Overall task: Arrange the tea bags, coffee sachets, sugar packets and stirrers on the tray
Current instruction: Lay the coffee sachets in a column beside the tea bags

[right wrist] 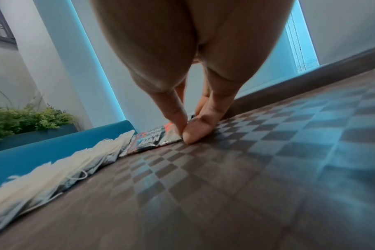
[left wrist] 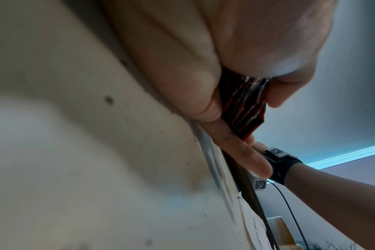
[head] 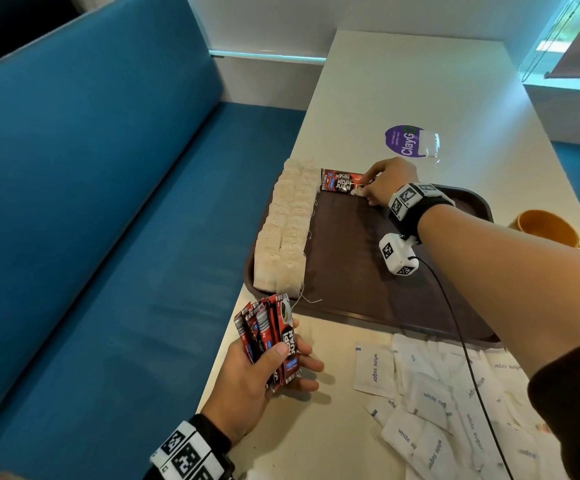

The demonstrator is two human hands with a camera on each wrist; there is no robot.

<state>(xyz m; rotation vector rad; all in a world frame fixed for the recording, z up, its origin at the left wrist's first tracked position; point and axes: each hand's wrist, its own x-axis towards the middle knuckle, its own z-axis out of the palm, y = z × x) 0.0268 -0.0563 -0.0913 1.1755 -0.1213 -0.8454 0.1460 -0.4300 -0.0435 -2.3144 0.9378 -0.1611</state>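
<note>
A brown tray [head: 350,265] lies on the white table. Two rows of tea bags [head: 288,223] run along its left side. One red coffee sachet [head: 338,181] lies flat at the tray's far left corner, beside the tea bags. My right hand [head: 368,192] pinches its right end between thumb and finger. In the right wrist view the fingertips [right wrist: 188,135] meet on the sachet's edge [right wrist: 152,138], low on the tray floor [right wrist: 246,169]. Near the table's front left edge, my left hand [head: 278,368] grips a fan of coffee sachets [head: 267,327], also seen as red foil edges [left wrist: 242,104].
Several white sugar packets [head: 430,396] lie in a loose pile on the table in front of the tray. An orange cup [head: 544,226] stands right of the tray. A purple sticker [head: 401,140] with a white bag [head: 428,143] lies beyond it. A blue bench [head: 108,202] runs on the left.
</note>
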